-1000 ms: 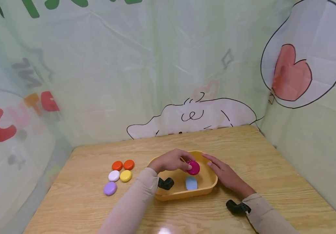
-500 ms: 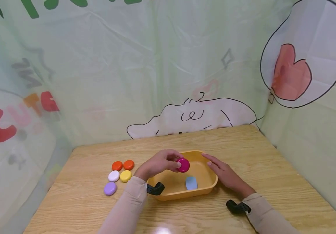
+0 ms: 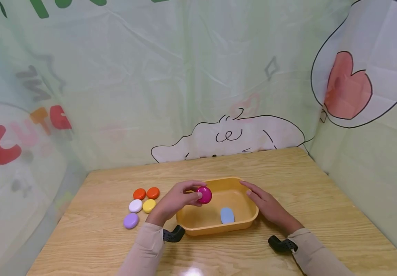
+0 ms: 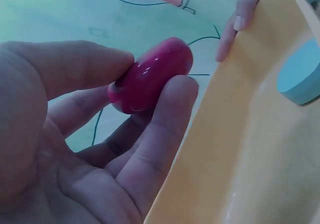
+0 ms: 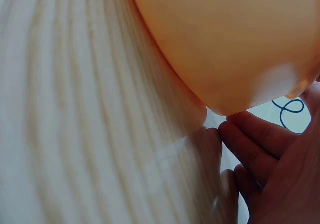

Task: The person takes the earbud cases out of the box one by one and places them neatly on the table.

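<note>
My left hand (image 3: 175,200) pinches a glossy magenta rounded disc (image 3: 205,195) between thumb and fingers, over the left part of an orange-yellow plastic basin (image 3: 219,230). Seen from the left wrist, the disc (image 4: 152,73) is thick with rounded edges, and the basin wall (image 4: 200,169) lies just right of the fingers. A light blue piece (image 3: 227,215) lies inside the basin, toward its front right. My right hand (image 3: 269,207) rests against the basin's right end with its fingers extended; in the right wrist view, fingertips (image 5: 240,119) touch the outer wall.
Left of the basin, several similar discs lie grouped on the wooden table (image 3: 91,237): two orange-red ones (image 3: 139,194), a white one (image 3: 135,206), a yellow one (image 3: 149,206) and a purple one (image 3: 130,220). A printed curtain (image 3: 132,96) hangs behind the table.
My left hand has moved left across the basin, carrying the magenta disc from its middle toward its left end. The right hand and the blue piece have stayed in place.
</note>
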`<state>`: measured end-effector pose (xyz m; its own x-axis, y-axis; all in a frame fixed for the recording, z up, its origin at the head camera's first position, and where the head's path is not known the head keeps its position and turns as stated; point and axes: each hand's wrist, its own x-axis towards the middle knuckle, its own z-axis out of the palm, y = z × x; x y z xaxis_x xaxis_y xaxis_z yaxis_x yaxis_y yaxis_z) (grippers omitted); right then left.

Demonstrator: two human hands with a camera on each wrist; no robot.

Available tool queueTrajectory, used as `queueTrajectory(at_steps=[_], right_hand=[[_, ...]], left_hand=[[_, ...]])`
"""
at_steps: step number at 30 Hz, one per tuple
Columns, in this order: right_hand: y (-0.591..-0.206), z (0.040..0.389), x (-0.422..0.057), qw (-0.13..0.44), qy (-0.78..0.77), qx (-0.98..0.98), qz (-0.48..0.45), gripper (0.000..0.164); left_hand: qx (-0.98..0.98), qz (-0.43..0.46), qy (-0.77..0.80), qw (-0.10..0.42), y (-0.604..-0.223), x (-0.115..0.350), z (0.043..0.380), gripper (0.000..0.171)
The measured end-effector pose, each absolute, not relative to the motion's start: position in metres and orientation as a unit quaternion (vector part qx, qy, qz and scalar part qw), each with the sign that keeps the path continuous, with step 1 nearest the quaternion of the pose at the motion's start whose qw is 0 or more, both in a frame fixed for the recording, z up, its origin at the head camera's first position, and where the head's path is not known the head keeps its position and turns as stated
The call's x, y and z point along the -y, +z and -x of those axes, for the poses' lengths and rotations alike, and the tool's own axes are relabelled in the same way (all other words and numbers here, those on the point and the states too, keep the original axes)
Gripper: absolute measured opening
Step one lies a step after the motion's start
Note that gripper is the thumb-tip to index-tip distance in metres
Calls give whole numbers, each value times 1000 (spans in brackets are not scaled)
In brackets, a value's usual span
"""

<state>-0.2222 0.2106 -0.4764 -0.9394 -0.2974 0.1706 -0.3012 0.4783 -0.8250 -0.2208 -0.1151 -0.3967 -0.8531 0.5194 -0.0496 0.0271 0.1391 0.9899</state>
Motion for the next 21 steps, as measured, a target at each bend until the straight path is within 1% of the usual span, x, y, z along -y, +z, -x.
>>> queueTrajectory(at_steps=[4, 10, 21], right_hand=[[-477, 223, -211, 5, 475, 862, -175, 46], [-477, 223, -212, 4, 474, 864, -172, 46], [-476, 223, -211, -3, 486, 857, -174, 48]], left_hand=[[-719, -178, 646, 184, -399, 123, 213, 46], [-736, -141, 643, 156, -402, 133, 204, 54], [-735, -114, 659, 111, -406, 142, 195, 59]])
